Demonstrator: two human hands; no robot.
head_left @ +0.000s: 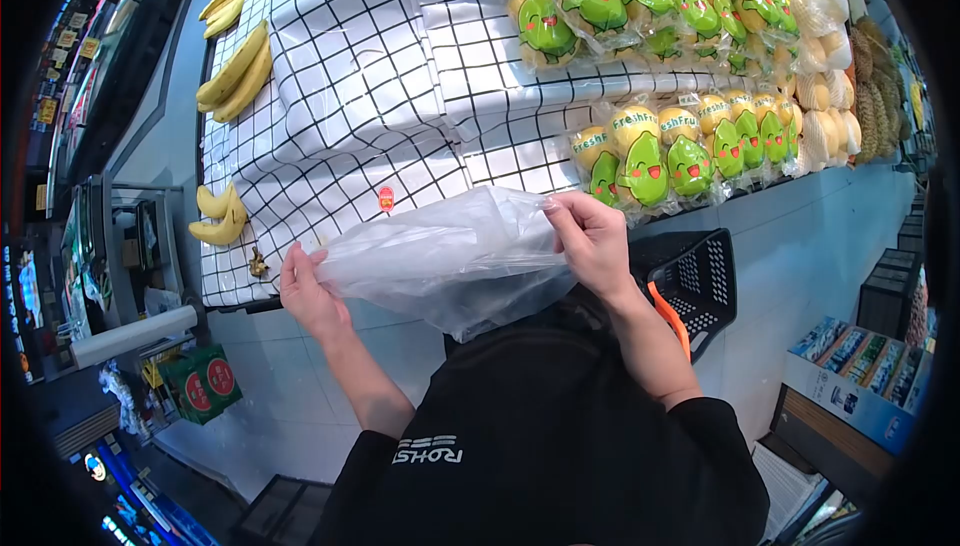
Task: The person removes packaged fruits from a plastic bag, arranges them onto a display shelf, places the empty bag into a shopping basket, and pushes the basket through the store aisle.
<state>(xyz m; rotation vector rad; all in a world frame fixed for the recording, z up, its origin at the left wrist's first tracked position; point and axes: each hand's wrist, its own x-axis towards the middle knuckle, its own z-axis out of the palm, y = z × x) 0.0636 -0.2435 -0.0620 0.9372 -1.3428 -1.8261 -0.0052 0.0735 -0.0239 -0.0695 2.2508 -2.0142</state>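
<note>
A clear plastic bag (450, 251) is stretched sideways in front of my body, over the near edge of the display. Its left end is pinched by my left hand (315, 291), fingers closed on the film. My right hand (595, 241) grips the bag's right end between thumb and fingers. Beyond the bag lies a white cloth with a black grid (340, 76), with a small red sticker (386, 198) on it. Bananas lie in bunches (240, 74) along the cloth's left side.
Bagged yellow fruit with green cartoon labels (640, 161) fills the display's right side. A black basket (705, 281) with an orange handle is at my right. Green box (205, 384) at lower left; blue carton (850, 396) at lower right.
</note>
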